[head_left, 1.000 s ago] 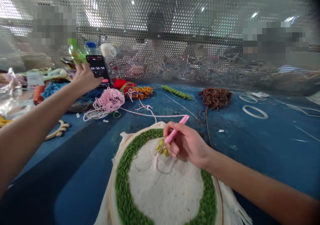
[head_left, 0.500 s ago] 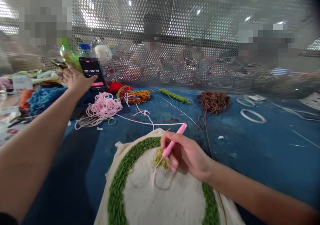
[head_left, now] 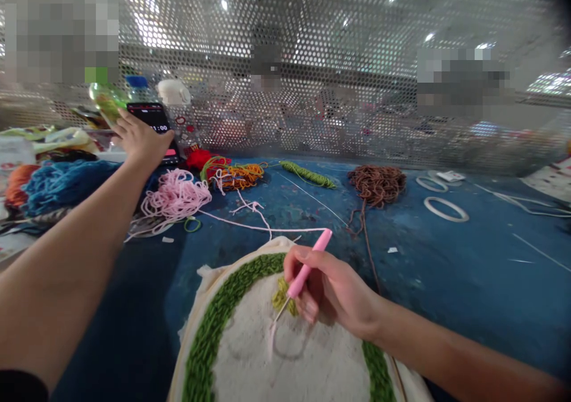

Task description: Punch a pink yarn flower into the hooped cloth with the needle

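Pink-handled tool [head_left: 309, 264] slants over pale fabric [head_left: 289, 360], its thin metal shaft pointing down and toward the left, the tip at the cloth beside a short bit of pink strand. The right hand [head_left: 332, 289] is closed round the handle in a pen-like grip, thumb and fingers pressed to it. Just beside the shaft lies a small patch of yellow-green stitching [head_left: 280, 296]; around the bare middle of the fabric curves a thick band of green stitching [head_left: 223, 307], partly covered by the right hand and wrist. A hoop [head_left: 182, 354] borders the work.

From the top of the handle a pink strand runs left across the blue surface [head_left: 455, 283] to a loose pink yarn pile [head_left: 176, 195]. The left hand [head_left: 143, 140] reaches past this pile with fingers spread, thumb lying across the screen of an upright phone [head_left: 147, 113]; it does not close round it. Behind stand a green bottle [head_left: 104, 96], a blue-capped bottle [head_left: 136, 83] and a white-topped bottle [head_left: 173, 93].

Blue yarn [head_left: 66, 185] lies near the left forearm. Further right come red yarn [head_left: 200, 159], orange yarn [head_left: 248, 175], a green yarn twist [head_left: 307, 174], brown yarn [head_left: 378, 185] and two pale rings [head_left: 446, 216], before a perforated screen [head_left: 312, 116].
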Action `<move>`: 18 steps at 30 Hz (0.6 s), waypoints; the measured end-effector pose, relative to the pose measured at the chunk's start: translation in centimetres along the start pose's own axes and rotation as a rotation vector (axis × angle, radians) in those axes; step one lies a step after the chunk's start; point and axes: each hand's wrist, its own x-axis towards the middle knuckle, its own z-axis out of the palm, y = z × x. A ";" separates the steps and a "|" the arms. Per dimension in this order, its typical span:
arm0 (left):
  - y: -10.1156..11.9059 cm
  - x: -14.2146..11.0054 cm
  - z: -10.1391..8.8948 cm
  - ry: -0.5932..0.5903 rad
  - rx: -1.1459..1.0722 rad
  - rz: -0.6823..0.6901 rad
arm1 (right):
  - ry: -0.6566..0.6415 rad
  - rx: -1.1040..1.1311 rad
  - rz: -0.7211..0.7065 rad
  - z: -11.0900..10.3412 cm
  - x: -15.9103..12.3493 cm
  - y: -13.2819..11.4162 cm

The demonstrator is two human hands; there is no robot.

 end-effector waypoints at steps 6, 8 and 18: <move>0.7 0.7 0.5 -0.017 -0.027 -0.023 | -0.004 -0.007 0.007 -0.1 0.0 0.1; 0.9 0.6 0.6 -0.008 -0.033 -0.017 | -0.008 -0.001 0.015 -0.1 0.0 0.1; 1.2 -0.4 -0.2 -0.051 -0.005 0.021 | -0.011 -0.019 -0.012 -0.1 0.0 0.1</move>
